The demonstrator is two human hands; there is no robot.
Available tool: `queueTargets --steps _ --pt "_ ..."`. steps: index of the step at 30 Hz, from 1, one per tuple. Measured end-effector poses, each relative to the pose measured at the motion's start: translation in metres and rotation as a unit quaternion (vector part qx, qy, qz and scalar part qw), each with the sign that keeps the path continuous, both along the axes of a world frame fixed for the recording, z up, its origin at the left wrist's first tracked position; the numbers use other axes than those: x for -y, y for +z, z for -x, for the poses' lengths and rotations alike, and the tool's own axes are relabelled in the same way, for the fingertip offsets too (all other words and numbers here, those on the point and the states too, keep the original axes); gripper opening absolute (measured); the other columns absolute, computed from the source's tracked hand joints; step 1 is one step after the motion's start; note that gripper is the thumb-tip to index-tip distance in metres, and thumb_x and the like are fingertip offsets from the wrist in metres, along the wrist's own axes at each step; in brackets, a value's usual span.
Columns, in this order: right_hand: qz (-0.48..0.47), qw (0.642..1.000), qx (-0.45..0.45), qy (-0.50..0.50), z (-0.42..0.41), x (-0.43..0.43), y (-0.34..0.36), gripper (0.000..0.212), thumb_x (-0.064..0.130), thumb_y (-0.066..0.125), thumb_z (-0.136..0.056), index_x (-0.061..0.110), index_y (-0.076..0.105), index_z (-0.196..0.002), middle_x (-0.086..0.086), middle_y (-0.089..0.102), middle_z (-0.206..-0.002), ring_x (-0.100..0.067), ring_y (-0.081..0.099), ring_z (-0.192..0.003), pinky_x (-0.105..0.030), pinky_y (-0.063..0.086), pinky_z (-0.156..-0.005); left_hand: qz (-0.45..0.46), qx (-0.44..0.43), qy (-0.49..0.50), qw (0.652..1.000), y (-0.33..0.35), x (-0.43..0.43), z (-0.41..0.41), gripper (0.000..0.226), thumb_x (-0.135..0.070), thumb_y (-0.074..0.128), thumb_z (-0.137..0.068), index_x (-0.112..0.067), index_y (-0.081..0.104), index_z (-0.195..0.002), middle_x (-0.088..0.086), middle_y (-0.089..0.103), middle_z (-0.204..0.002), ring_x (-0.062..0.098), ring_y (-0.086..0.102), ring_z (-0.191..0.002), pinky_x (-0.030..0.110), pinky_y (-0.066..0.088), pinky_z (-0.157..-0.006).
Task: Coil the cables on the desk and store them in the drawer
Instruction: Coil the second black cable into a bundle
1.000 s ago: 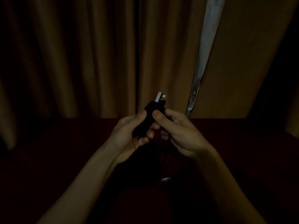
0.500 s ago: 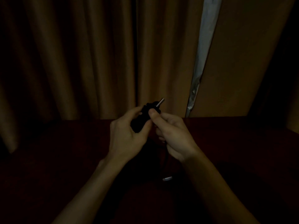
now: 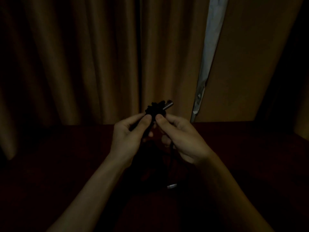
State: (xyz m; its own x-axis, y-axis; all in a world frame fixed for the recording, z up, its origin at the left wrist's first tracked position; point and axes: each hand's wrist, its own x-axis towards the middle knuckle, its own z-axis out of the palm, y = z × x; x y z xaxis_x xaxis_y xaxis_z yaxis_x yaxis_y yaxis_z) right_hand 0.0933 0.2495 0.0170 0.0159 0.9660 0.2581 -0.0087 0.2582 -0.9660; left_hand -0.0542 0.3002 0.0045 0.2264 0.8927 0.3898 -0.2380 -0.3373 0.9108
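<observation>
In the head view, your main risk is the coil springing apart. You hold the black cable [image 3: 154, 108] up above the desk [image 3: 66, 156], in front of the curtain [image 3: 83, 56]. The wound part is only a small tight bunch, held by two thumb pinches. If either thumb eases off before the last turn is tucked in, I judge the stiff loops will loosen and you will have to wind again.

The second risk is the loose tail. It hangs down from your right hand [image 3: 180, 139] towards the desk and ends in the lower plug [image 3: 171, 186]. That plug could snag on the desk edge or swing and drag the bunch out of shape as you pull slack through. The light is very poor, so you could also miss a crossing strand. The drawer is not in view, so reaching for it one-handed could cost you the coil.

Your left hand [image 3: 128, 139] pinches the bunch from its side, thumb on top and fingers curled behind. Your right hand pinches it from the other side in the same way, the two thumbs almost touching.

The cable looks thin, dark and matt. The upper plug [image 3: 168, 105] is a short metal barrel that sticks out of the bunch, tilted to the right. How many turns are wound is too dark to tell.
</observation>
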Motion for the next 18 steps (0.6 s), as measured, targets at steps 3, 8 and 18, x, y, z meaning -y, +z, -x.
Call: queueTargets --steps 3,8,18 --pt "0.03 0.999 -0.017 -0.019 0.011 -0.001 -0.001 0.026 0.041 0.061 -0.099 0.018 0.066 -0.088 0.012 0.056 -0.065 -0.004 0.044 -0.052 -0.016 0.033 -0.045 -0.131 -0.049 0.121 0.983 -0.004 -0.002 0.004 0.021 -0.019 0.072 -0.093 -0.025 0.076 -0.113 -0.01 0.078 -0.096 0.008 0.074 -0.091 0.03 0.06 -0.08" --pt "0.038 0.992 -0.088 -0.081 0.019 -0.002 -0.005 0.033 0.047 0.063 -0.096 0.02 0.066 -0.078 0.007 0.047 -0.065 -0.002 0.035 -0.044 -0.016 0.024 -0.037 -0.407 -0.208 0.252 0.853 -0.019 -0.009 0.004 0.036 -0.021 0.074 -0.092 -0.016 0.069 -0.127 -0.002 0.073 -0.101 0.006 0.068 -0.086 0.018 0.053 -0.074" --pt "-0.015 0.999 -0.029 0.03 0.004 0.007 0.007 0.046 0.033 0.053 -0.103 -0.011 0.061 -0.114 -0.012 0.05 -0.071 -0.018 0.051 -0.051 -0.017 0.038 -0.042 0.021 -0.053 -0.149 0.987 0.002 -0.002 0.009 0.049 -0.045 0.05 -0.092 -0.004 0.068 -0.111 0.011 0.071 -0.083 0.017 0.058 -0.06 0.023 0.04 -0.049"
